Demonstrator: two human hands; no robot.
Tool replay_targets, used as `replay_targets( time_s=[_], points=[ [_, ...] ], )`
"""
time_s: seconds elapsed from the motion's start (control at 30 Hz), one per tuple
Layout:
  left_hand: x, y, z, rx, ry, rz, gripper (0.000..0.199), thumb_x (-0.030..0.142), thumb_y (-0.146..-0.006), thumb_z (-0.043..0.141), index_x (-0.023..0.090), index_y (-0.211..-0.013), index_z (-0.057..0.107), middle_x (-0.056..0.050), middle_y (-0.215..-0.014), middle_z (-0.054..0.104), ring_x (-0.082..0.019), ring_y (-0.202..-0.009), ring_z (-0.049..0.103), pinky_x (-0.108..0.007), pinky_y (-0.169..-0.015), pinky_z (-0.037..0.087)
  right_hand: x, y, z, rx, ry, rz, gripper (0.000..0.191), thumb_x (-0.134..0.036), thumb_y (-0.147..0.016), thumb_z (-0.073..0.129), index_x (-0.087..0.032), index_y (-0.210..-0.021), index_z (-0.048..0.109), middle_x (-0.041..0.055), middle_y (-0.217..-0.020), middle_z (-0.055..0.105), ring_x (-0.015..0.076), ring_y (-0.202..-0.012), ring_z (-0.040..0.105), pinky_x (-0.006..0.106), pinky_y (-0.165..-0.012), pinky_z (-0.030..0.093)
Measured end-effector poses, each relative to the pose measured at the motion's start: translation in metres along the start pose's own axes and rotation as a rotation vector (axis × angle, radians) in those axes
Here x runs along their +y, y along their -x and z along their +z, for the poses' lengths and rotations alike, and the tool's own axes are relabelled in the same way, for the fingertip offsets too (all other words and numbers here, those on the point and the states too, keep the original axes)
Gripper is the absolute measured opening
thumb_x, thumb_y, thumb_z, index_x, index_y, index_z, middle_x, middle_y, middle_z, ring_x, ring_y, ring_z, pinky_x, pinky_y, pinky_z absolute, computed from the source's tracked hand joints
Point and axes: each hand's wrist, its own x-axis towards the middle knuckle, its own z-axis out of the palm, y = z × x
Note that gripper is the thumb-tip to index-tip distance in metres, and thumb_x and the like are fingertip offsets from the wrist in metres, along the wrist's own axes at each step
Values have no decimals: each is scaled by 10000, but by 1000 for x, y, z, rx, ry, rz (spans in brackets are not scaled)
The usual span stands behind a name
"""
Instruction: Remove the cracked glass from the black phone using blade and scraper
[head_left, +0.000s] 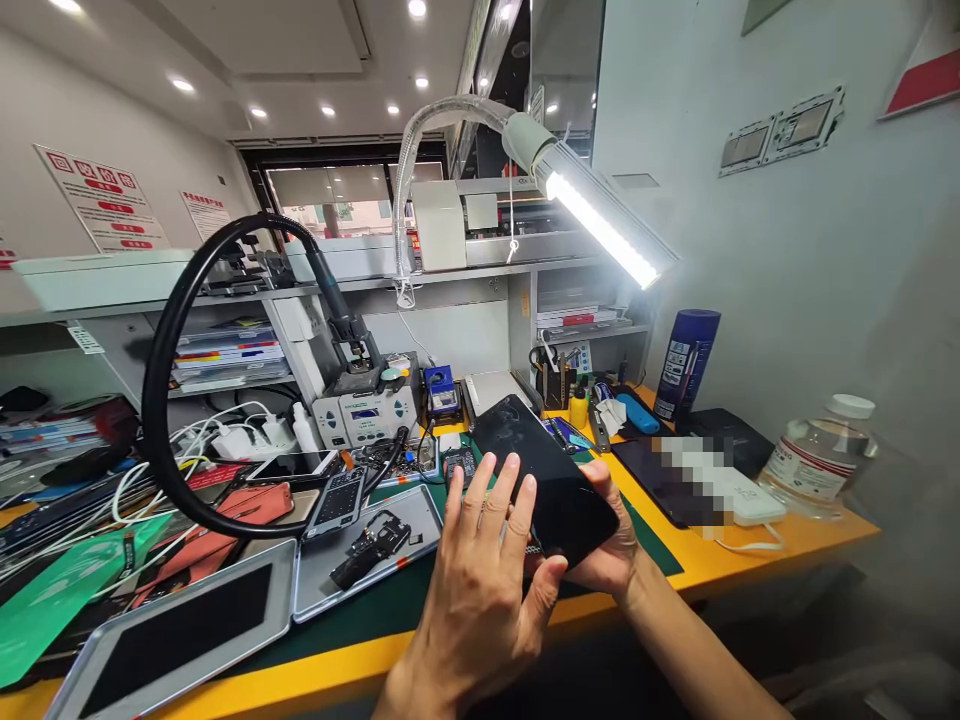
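Note:
A dark, glossy phone-like panel is held tilted above the green mat, with smudges near its upper end. My right hand grips its lower right end, the fingers passing beneath it. Against its left edge rests my left hand, fingers spread and the thumb near the bottom edge. What lies under the panel is mostly hidden. To the left, an opened metal tray holds small dark parts and a phone frame.
A black flexible hose arches at the left beside a rework station. A lit lamp hangs overhead. Cables and phone parts crowd the left. At right stand a clear bottle and a blue can.

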Motion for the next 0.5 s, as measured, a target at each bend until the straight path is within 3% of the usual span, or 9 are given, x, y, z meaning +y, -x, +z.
replay_targets(
  time_s=[0.17,0.33,0.5],
  points=[
    [-3,1,-2,1,47,2,590,308,-966,546,68,-1486,405,-180,-1601,364,-359,-1527,220,-634,-1210,265,4,0,-6,-24,-47,27,435,-537,-757,648,-203,-1026,718,60,-1053,774,274,-1059,643,428,-926,462],
    [-6,1,-1,2,83,-4,572,287,-960,559,72,-1474,427,-177,-1575,405,-345,-1510,256,-615,-1216,278,4,-1,-9,-16,-88,91,570,-550,-739,618,-193,-1182,642,91,-1174,734,271,-1064,630,344,-769,478],
    [-8,3,0,11,108,-11,543,259,-954,564,78,-1454,453,-179,-1547,443,-342,-1491,290,-621,-1209,295,6,-1,-11,6,-126,112,558,-533,-728,620,-198,-1174,627,74,-1175,733,249,-1063,627,319,-772,478]
  ],
)
